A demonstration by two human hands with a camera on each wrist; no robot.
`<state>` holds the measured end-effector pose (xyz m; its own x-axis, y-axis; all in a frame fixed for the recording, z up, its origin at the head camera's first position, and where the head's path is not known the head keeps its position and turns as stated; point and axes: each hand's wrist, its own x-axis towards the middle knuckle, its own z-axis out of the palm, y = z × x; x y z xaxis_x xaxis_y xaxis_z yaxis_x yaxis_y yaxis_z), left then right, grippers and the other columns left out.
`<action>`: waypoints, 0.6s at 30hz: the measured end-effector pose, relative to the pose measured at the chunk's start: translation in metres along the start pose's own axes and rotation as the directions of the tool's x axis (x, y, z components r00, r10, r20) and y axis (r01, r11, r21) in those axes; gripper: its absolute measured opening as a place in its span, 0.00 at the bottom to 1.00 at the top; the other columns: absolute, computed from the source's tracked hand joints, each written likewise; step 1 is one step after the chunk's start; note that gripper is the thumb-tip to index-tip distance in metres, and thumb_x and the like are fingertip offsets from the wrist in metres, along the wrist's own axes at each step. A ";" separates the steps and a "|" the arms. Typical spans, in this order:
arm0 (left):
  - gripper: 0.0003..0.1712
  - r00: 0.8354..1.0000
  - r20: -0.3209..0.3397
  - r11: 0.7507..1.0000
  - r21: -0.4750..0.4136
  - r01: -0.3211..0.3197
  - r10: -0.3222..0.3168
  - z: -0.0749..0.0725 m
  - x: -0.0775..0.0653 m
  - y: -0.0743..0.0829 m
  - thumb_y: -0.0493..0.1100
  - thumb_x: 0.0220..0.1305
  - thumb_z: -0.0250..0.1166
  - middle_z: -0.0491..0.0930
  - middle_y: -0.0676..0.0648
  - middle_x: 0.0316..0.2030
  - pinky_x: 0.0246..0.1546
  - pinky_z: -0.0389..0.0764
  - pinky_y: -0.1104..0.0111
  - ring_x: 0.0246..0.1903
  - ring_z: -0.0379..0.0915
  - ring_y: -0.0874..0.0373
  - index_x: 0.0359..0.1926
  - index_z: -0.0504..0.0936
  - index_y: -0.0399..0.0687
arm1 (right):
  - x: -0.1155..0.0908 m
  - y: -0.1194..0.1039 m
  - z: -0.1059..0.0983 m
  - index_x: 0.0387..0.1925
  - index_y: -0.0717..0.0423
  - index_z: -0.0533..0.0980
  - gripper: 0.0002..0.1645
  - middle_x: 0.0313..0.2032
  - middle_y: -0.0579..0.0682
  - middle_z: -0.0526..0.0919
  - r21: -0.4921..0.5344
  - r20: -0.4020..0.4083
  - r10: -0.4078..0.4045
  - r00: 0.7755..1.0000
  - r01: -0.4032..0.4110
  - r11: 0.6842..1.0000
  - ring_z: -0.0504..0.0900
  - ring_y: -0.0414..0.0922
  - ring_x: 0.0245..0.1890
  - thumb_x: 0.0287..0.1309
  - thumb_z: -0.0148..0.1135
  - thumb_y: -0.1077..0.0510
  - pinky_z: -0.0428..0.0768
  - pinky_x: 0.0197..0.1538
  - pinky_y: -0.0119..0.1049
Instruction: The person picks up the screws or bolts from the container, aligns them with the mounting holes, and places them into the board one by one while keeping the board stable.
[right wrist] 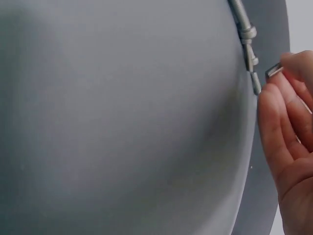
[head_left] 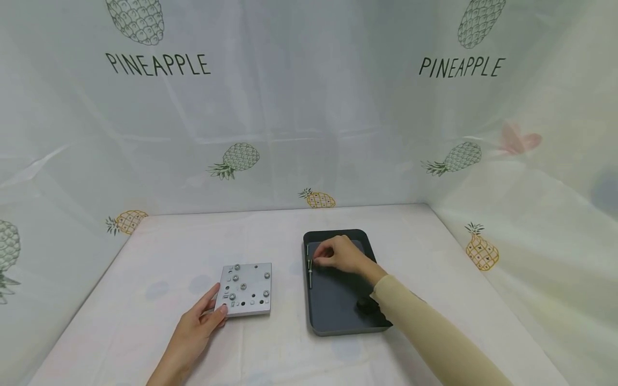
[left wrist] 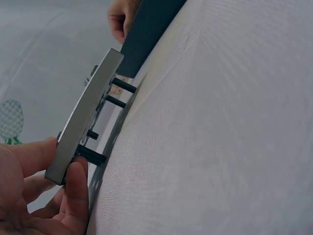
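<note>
My left hand point(head_left: 193, 326) grips the left edge of a square silver metal plate point(head_left: 252, 280), thumb on top. Several socket-head screws point(head_left: 243, 287) sit in its holes, and other holes stand bare. From the side, in the left wrist view, threaded screw shanks point(left wrist: 91, 154) stick out below the plate, which is raised over the cloth. Inside the dark grey tray point(head_left: 338, 308), my right hand point(head_left: 344, 254) pinches a small silver metal piece point(right wrist: 274, 70) between thumb and fingers; its kind is mostly hidden. Beside those fingertips, several screws point(right wrist: 248, 32) lie in a row along the tray's left wall.
A white cloth point(head_left: 285, 348) covers the table under both plate and tray. Behind it hangs a pale curtain point(head_left: 309, 107) printed with pineapples. A small black object point(head_left: 368, 305) shows under the right sleeve, over the tray's lower right part.
</note>
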<state>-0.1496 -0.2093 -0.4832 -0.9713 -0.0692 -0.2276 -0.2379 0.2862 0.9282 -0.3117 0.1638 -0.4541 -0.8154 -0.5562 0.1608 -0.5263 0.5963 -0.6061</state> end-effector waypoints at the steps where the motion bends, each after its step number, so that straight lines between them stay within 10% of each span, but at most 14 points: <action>1: 0.43 1.000 0.002 1.000 -0.001 -0.003 0.003 0.000 0.000 0.000 0.46 0.78 0.66 0.70 0.37 0.69 0.50 0.82 0.76 0.51 0.81 0.60 0.85 0.56 0.55 | -0.001 0.000 -0.001 0.38 0.49 0.90 0.02 0.33 0.38 0.89 0.022 -0.016 0.010 1.000 -0.010 1.000 0.84 0.33 0.32 0.65 0.75 0.56 0.83 0.38 0.30; 18: 0.43 1.000 0.005 1.000 -0.010 -0.013 0.013 -0.001 -0.001 0.000 0.46 0.78 0.66 0.71 0.37 0.69 0.50 0.82 0.76 0.50 0.82 0.61 0.85 0.56 0.55 | 0.008 -0.053 0.003 0.44 0.57 0.88 0.09 0.36 0.49 0.91 0.430 -0.073 0.093 0.993 -0.053 0.901 0.92 0.54 0.39 0.65 0.75 0.58 0.88 0.48 0.48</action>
<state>-0.1490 -0.2098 -0.4829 -0.9743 -0.0611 -0.2169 -0.2253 0.2778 0.9338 -0.2894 0.1259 -0.4228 -0.8759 -0.4551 0.1601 -0.3276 0.3175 -0.8898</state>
